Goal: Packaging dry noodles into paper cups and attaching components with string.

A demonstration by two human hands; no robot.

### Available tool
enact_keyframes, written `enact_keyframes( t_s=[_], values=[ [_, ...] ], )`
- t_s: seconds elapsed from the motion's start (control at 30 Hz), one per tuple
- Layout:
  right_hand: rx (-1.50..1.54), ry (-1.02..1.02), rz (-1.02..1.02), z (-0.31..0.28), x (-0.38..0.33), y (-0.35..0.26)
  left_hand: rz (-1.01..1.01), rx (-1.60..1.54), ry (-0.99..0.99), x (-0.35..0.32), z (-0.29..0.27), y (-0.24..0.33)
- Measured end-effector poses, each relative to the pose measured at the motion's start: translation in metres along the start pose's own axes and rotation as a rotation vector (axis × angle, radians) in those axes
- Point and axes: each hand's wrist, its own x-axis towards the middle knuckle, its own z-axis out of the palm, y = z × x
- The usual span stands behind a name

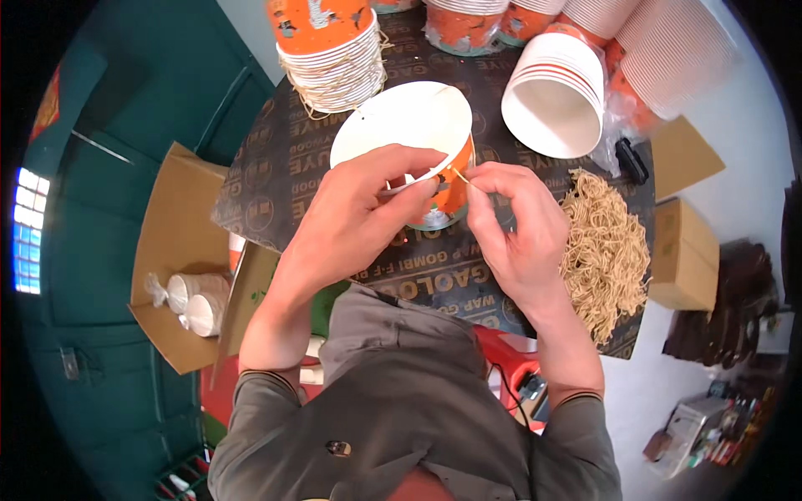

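A large paper bucket (393,121), white inside and orange outside, stands tilted on the dark printed table. My left hand (355,213) grips its near rim, the thumb outside and the fingers reaching over the edge. At the bucket's right side, my right hand (522,230) pinches a short tan cord (459,175) between thumb and forefinger; the cord meets the orange wall just below the rim. Close by my right hand lies a loose heap of tan cords (606,246). Beyond the bucket, a stack of nested orange buckets (330,71) has cords hanging around the rims.
Nested white buckets (551,104) lie sideways on the table (276,167), with more stacks (681,50) behind. A black object (631,161) sits near the right edge. An open cardboard box (175,242) holding wrapped white stacks is at left; another carton (685,255) stands right.
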Motion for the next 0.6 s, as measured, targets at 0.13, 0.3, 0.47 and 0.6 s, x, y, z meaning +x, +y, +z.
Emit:
enact_keyframes(
  t_s=[0.13,0.3,0.47,0.6],
  values=[
    [0.017,0.007,0.034,-0.002,-0.0038,0.0048,0.02,0.008,0.032,0.003,0.0034,0.0001],
    [0.039,0.001,0.03,-0.002,-0.0037,0.0061,0.016,0.022,0.023,0.004,0.005,0.0017],
    [0.024,0.008,0.021,-0.0007,-0.0034,0.0058,0.02,0.028,0.02,0.0036,0.0061,0.0013],
    [0.007,-0.013,0.033,-0.0007,-0.0028,0.0055,0.047,0.062,0.017,0.0033,0.006,0.0032]
  ],
)
